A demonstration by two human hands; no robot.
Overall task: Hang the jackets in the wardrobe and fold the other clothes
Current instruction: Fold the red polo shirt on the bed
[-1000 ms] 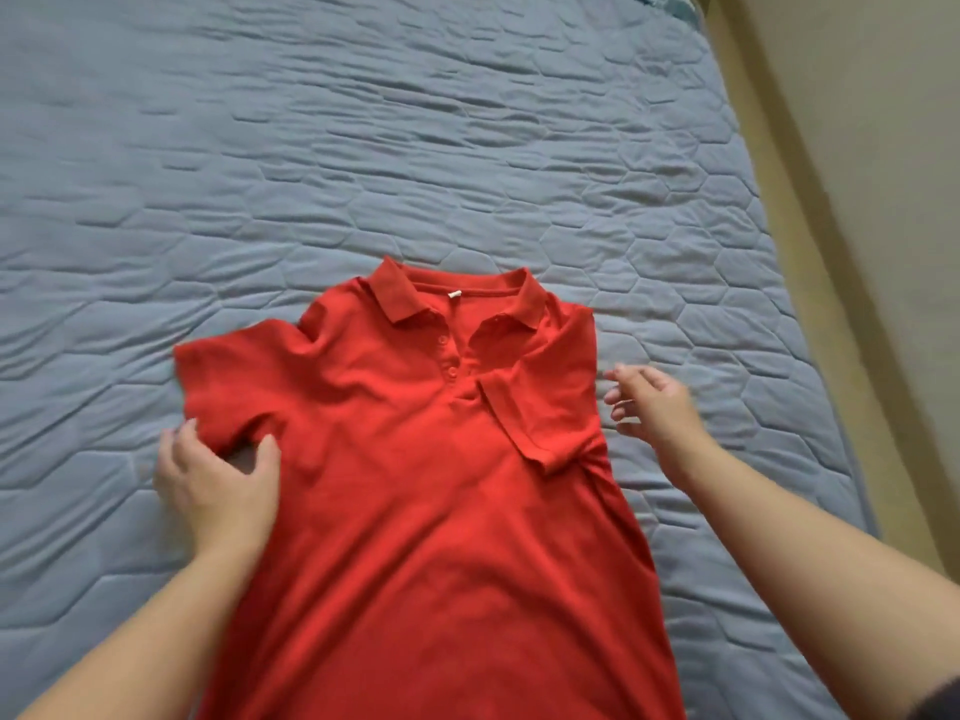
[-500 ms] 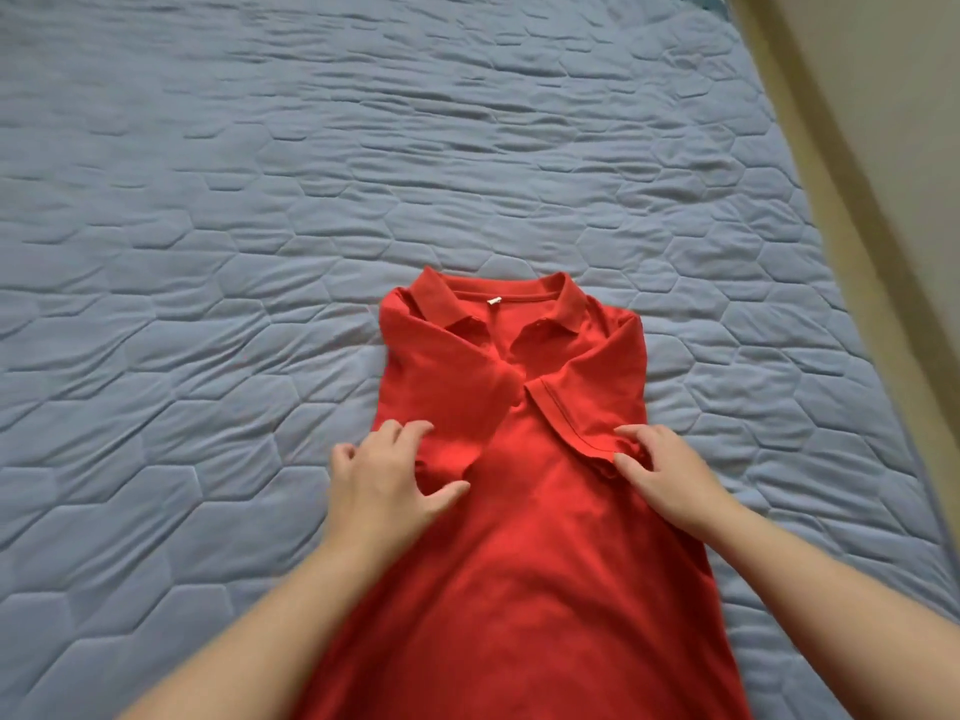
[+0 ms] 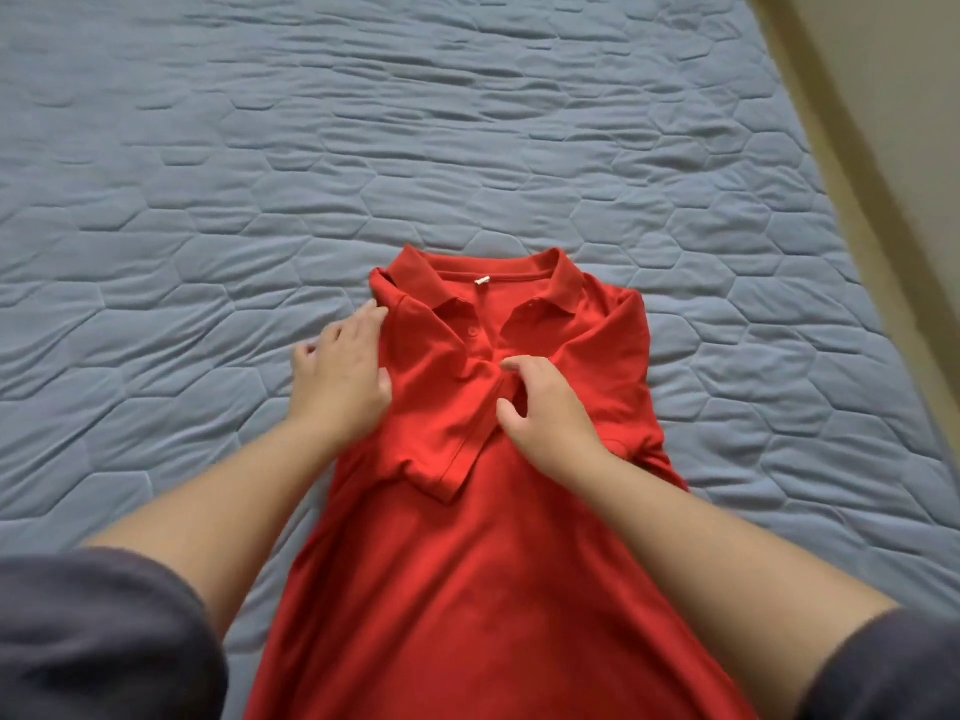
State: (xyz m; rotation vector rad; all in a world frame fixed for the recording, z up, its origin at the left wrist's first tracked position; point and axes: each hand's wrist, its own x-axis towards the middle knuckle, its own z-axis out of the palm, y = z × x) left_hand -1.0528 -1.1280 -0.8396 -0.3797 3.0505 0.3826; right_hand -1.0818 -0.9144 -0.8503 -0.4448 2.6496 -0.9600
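A red polo shirt (image 3: pixel 467 574) lies face up on the grey-blue quilted bed (image 3: pixel 260 200), collar pointing away from me. Both short sleeves are folded in over the chest and overlap near the placket. My left hand (image 3: pixel 340 374) rests flat along the shirt's folded left edge, fingers stretched toward the collar. My right hand (image 3: pixel 545 413) sits on the chest over the folded sleeves, its fingers bent, fingertips pressing the cloth near the buttons. The shirt's lower hem runs out of the frame at the bottom.
The quilted bed cover stretches far to the left and ahead of the shirt. Along the right side runs the bed's edge, with a tan strip (image 3: pixel 831 122) and a beige wall (image 3: pixel 909 96) beyond it.
The left sleeve was folded in over the chest. My left hand slid up the shirt's left edge toward the collar, and my right hand moved from the right sleeve hem to the middle.
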